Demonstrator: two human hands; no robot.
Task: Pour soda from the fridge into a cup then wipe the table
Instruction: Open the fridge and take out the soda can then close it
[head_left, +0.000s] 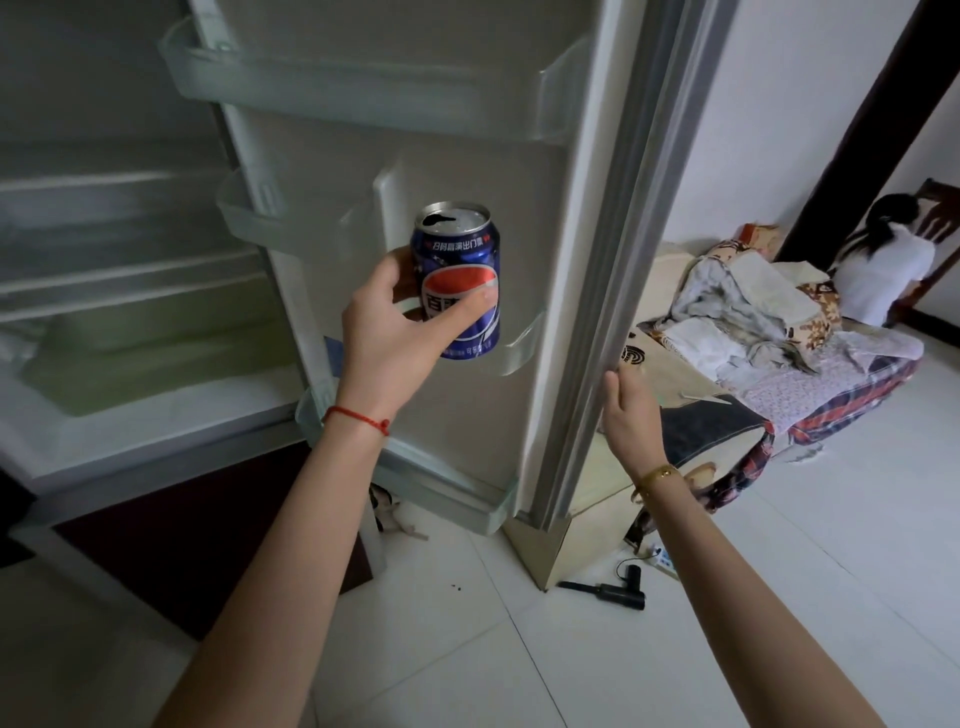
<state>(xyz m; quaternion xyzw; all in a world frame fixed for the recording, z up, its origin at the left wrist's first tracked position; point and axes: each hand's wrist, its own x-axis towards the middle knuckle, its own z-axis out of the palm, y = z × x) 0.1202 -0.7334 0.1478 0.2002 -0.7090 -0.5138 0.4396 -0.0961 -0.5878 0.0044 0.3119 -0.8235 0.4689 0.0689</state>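
A blue soda can (467, 260) with a red and white logo is upright in front of the open fridge door (441, 130); its top has an open hole. My left hand (400, 332) is wrapped around the can, thumb across the logo. My right hand (626, 410) grips the outer edge of the fridge door at its grey seal (618, 260). The fridge's inside (130, 260) with its bare glass shelves lies to the left. No cup or table is in view.
Clear door bins (332, 78) jut out from the door. A black hair dryer (618, 590) and a power strip lie on the white tiled floor under the door corner. A bed with heaped bedding (753, 322) stands at right; a person (883, 260) sits beyond it.
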